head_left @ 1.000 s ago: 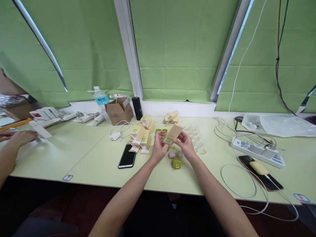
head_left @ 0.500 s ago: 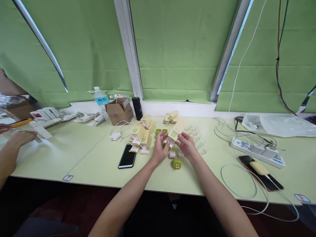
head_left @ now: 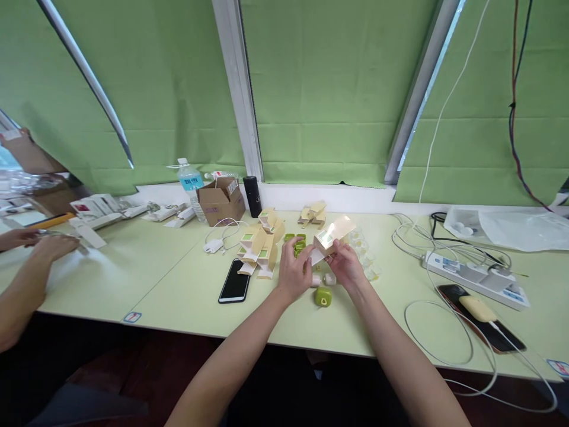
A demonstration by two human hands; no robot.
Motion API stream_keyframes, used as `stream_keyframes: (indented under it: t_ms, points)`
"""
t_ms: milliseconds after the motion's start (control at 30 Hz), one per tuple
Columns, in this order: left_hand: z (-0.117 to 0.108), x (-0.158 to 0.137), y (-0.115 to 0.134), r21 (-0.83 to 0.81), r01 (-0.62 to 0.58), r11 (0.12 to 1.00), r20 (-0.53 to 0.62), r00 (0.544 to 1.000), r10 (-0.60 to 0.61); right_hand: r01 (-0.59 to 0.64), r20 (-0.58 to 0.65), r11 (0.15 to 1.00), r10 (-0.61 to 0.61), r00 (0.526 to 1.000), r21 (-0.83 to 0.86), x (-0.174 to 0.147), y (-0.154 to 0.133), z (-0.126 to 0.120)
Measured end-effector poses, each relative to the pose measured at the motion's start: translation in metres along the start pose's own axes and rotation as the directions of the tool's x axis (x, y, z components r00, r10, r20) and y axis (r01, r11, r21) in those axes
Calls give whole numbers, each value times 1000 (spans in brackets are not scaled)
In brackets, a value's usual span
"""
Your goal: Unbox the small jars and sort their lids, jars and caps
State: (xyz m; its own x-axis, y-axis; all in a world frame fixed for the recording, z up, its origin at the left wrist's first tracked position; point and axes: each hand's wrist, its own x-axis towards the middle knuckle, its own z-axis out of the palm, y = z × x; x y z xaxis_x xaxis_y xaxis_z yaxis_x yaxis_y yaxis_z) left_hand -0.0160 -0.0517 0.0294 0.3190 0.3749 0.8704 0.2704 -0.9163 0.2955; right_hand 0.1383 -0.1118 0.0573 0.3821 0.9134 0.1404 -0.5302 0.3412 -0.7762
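Observation:
My right hand grips a small cream carton with a green patch, holding it tilted above the table; a pale flap hangs from its near end. Beside that flap is my left hand, fingers curved and apart; whether it touches the flap is unclear. Partly behind the left hand lie several green cases. Below the carton, a pale pinkish piece sits near a rounded green case. Several open cream cartons are clustered to the left.
A black phone lies left of my hands, near a white charger. Clear plastic trays are at right, before a power strip and looping cables. A cardboard box stands behind. Another person's hands work far left.
The carton has moved slightly right and tipped in my right hand. My left hand has come away from the carton's side, its fingers spreading. The view has shifted a little.

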Motion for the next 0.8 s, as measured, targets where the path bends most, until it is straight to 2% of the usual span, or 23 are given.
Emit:
stream_keyframes:
  t_ms: [133, 333, 433, 533, 633, 800]
  points:
    - [2, -1, -1, 1, 44, 999, 40, 998, -44, 3, 2, 1000, -3, 1000, 5, 0, 2, 1]
    - [6, -2, 1, -221, 3, 975, 76, 997, 15, 36, -53, 998, -39, 998, -50, 4, 7, -2]
    - [5, -2, 2, -268, 0, 963, 86, 996, 24, 30, -51, 998, -33, 998, -58, 5, 9, -6]
    - [4, -3, 3, -275, 61, 959, 82, 996, -40, 46, -53, 996, -50, 997, -81, 7, 11, -9]
    - [3, -2, 5, -338, 152, 929, 66, 988, -137, 76, -114, 991, -89, 990, -109, 8, 13, -10]
    - [2, 2, 5, -434, 361, 825, 151, 932, -329, 85, -172, 988, -106, 979, -128, 8, 15, -6]
